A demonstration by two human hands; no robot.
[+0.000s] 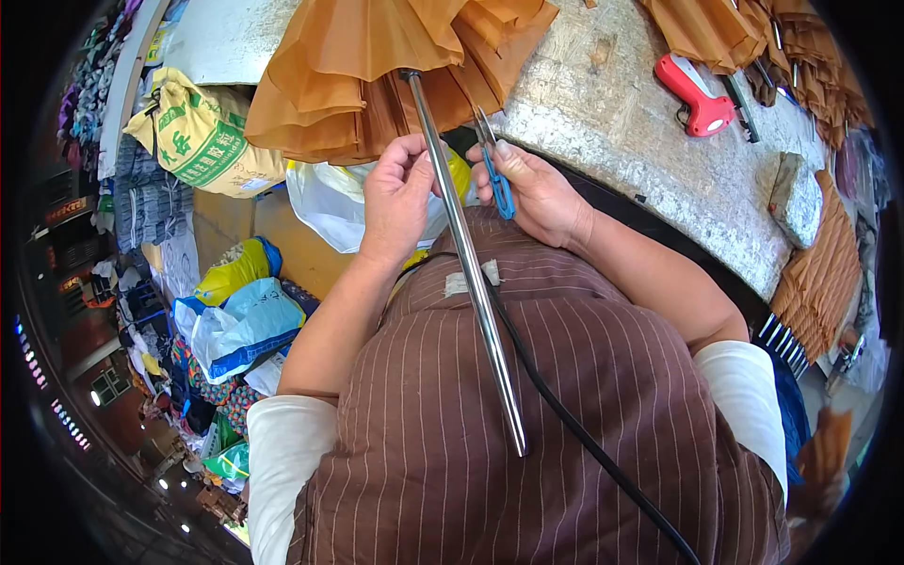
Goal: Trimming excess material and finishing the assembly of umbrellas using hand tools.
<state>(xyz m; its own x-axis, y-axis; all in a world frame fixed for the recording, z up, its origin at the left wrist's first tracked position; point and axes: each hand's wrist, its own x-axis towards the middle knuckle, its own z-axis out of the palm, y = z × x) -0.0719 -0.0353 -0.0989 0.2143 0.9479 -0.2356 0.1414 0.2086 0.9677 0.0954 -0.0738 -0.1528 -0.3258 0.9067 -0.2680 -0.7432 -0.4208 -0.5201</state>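
1. At 10 o'clock, a yellow sack [212, 141] bears bold green printing, with smaller lettering on a green band. At 2 o'clock, the red pistol-shaped tool [695, 99] carries a small pale mark, too small to read.
2. The umbrella [330, 56] fills 11 to 12 o'clock: its orange-brown canopy hangs in loose, overlapping pleats with a slight sheen. A black collar [408, 73] sits where the bright metal shaft [461, 235] leaves the cloth; the shaft slants down over the brown striped apron [424, 405], its tip between 5 and 6 o'clock.
3. The left hand [400, 193], at 11 o'clock, has its thumb and curled fingers together beside the shaft, some fingers passing behind it; whether they grip it I cannot tell.
4. The right hand [539, 193], between 1 and 2 o'clock, is clamped on blue-handled snips [500, 193], blades pointing to 12 o'clock in front of the canopy's hem.
5. The worn tabletop [584, 94] stretches between canopy and red tool; its dark front edge curves from 1 to 3 o'clock, just beyond the right forearm. A grey block [797, 200] lies near that edge, just before 3 o'clock.
6. Plastic bags [250, 325] crowd 9 o'clock, left of the left forearm.
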